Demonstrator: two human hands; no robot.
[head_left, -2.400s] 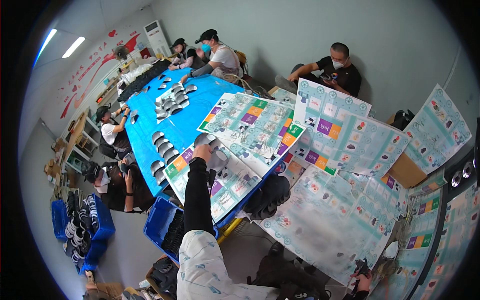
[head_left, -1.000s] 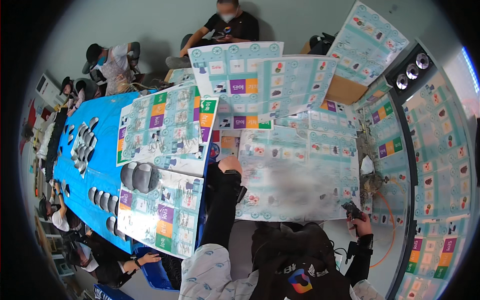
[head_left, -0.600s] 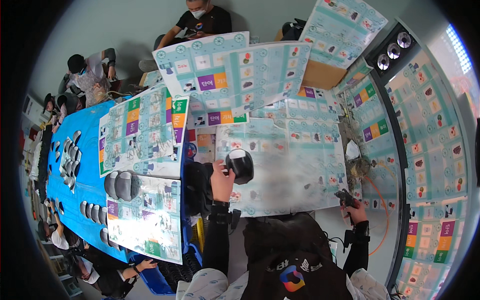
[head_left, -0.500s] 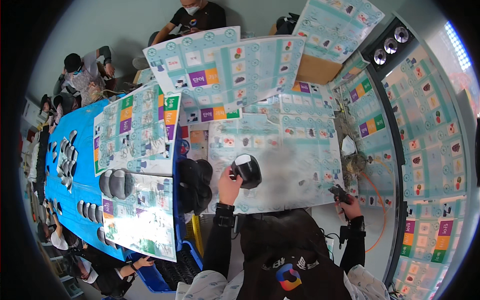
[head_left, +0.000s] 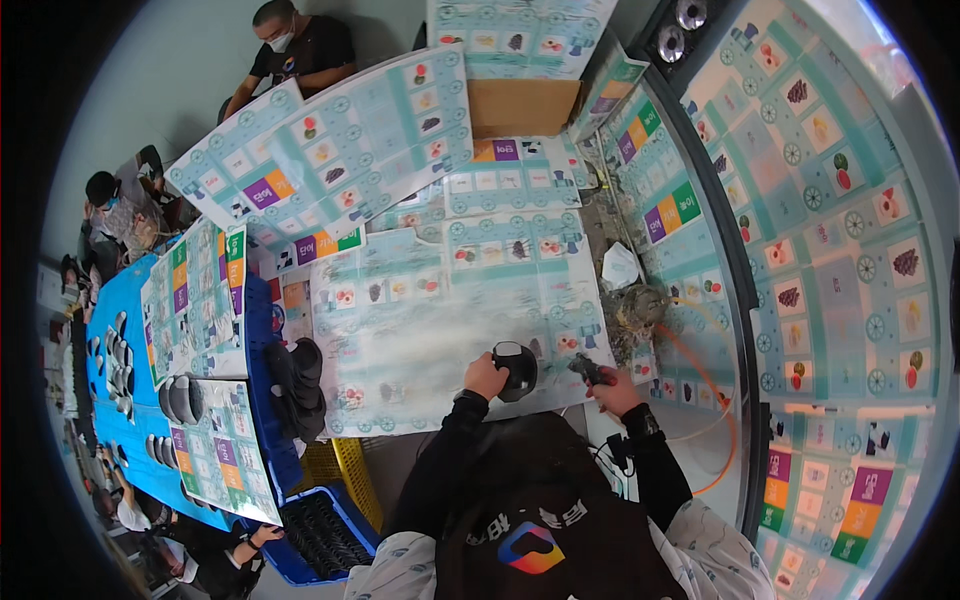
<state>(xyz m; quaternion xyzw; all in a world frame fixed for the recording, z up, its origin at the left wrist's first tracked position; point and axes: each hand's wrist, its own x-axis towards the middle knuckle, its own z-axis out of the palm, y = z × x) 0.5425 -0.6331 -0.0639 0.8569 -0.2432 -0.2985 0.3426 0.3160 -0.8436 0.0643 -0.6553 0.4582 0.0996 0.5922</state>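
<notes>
the left hand (head_left: 486, 375) is closed around a small black rounded part (head_left: 516, 368), holding it over the near edge of the large pale printed sheet (head_left: 440, 330) on the workbench. the right hand (head_left: 612, 388) grips a dark pistol-shaped tool (head_left: 588, 370) just beside it, tip turned toward the part but apart from it. judging by this, the part is picked up and presented, and the work on it looks not yet begun. more black parts (head_left: 178, 398) lie in rows on the blue table (head_left: 105, 385) to the left, well apart.

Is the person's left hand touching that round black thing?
Touching. In the head view the left hand wraps its fingers around the edge of the round black thing, with no gap between them.
</notes>
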